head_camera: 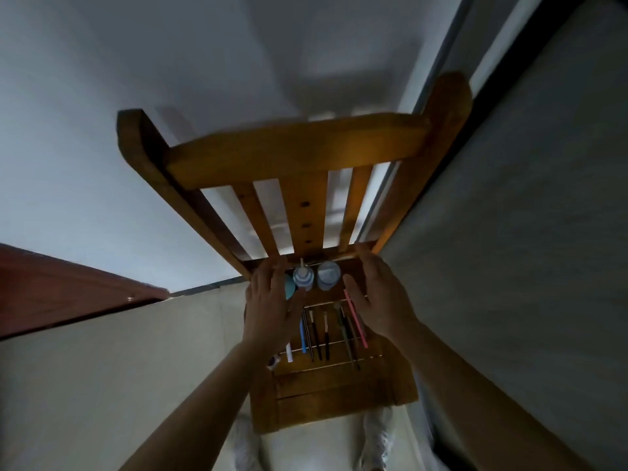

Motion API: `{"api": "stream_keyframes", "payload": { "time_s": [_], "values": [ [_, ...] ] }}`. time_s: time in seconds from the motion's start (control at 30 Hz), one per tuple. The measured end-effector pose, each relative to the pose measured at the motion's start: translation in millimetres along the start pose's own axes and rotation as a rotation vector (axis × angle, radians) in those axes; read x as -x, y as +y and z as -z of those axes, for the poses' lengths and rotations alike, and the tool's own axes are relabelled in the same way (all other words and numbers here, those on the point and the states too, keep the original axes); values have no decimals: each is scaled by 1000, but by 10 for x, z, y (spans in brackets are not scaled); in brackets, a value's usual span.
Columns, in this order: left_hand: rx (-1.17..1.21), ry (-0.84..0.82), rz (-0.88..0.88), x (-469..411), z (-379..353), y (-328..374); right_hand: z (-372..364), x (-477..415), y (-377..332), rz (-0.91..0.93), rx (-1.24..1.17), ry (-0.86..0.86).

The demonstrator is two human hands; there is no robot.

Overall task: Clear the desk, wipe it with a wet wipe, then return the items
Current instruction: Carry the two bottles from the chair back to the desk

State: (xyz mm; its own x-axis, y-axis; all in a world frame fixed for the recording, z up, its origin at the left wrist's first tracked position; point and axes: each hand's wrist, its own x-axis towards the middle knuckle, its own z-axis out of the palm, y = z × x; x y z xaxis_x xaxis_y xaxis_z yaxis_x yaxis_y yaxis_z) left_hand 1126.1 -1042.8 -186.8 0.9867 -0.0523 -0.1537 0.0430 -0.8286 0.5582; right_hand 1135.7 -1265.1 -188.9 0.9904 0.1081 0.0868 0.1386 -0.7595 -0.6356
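A wooden chair (306,144) stands in front of me, and its slatted seat (333,385) carries the desk items. Two pale blue bottles (303,277) (328,274) stand at the back of the seat, with a teal round thing (290,288) beside them. Several brushes and pens (317,334) lie in a row across the slats, a pink one (355,317) at the right. My left hand (272,311) hovers flat over the left part of the seat, fingers spread. My right hand (377,297) hovers over the right part, fingers apart, holding nothing.
A reddish-brown desk edge (68,287) juts in at the left. White walls rise behind the chair, and a dark grey panel (526,232) fills the right. My white shoes (377,440) stand on the pale floor below the seat.
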Motion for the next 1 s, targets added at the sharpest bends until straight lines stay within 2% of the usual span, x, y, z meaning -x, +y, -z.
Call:
{"api": "stream_keyframes", "payload": {
  "time_s": [0.2, 0.3, 0.43, 0.6, 0.7, 0.8, 1.0],
  "values": [
    [85, -13, 56, -194, -625, -441, -769, 75, 369, -66, -38, -3],
    [91, -14, 41, -299, -849, -570, -1039, 46, 471, -97, -133, -66],
    [93, -5, 14, -435, -1055, -679, -1239, -32, 598, -131, -177, -28],
    [106, 1, 18, -594, -1160, -746, -1315, -121, 641, -213, -210, -110],
    [134, 28, 7, -542, -1083, -718, -1186, -115, 560, -211, -226, -134],
    [211, 85, 23, -319, -842, -596, -920, 3, 373, -200, -262, -22],
    [300, 236, -60, 339, 224, -128, -138, 179, -310, -185, -311, -9]
  ]
}}
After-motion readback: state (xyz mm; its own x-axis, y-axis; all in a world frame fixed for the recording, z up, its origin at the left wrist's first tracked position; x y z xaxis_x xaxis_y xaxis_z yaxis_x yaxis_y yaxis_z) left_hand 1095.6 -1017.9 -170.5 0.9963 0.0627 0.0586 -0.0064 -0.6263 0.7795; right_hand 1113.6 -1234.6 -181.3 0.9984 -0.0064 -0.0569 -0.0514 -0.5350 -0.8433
